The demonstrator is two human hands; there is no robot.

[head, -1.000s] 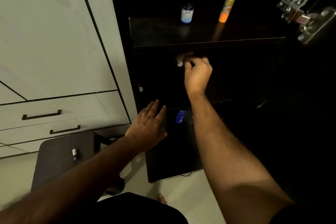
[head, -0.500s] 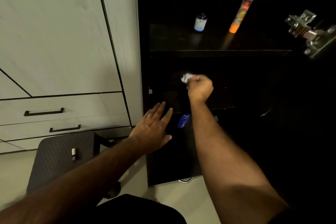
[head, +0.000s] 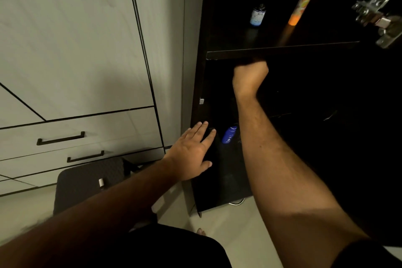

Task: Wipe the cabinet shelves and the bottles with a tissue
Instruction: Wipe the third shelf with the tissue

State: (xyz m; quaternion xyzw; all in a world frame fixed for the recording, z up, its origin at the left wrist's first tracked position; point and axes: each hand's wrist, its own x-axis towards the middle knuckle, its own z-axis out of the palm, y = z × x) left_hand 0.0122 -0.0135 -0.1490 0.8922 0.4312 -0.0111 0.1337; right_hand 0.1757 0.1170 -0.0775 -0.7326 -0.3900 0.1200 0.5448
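1. Our right hand point(head: 250, 77) reaches into the dark cabinet point(head: 326, 137), raised to just under the front edge of the upper shelf point(head: 282, 49), at about 12 o'clock from our wrist.
2. Its fingers are hidden in shadow beneath that shelf, so we cannot tell whether they are clenched or grasping anything; the tissue is not visible.
3. Our left hand point(head: 192, 154) lies flat with fingers straight and released, pressing on the cabinet's left front edge, at 7 o'clock from the right hand.
4. A small dark bottle point(head: 258, 15) with a pale label stands on the upper shelf; an orange tube point(head: 301, 4) stands tilted at 3 o'clock from it, apart.
5. A blue bottle point(head: 228, 135) sits low in the cabinet, between our left fingertips and our right forearm.
6. A metal hinge point(head: 378, 19) shows at 2 o'clock in the view.
7. A dark chair point(head: 87, 180) at 8 o'clock carries a small vial point(head: 101, 183).
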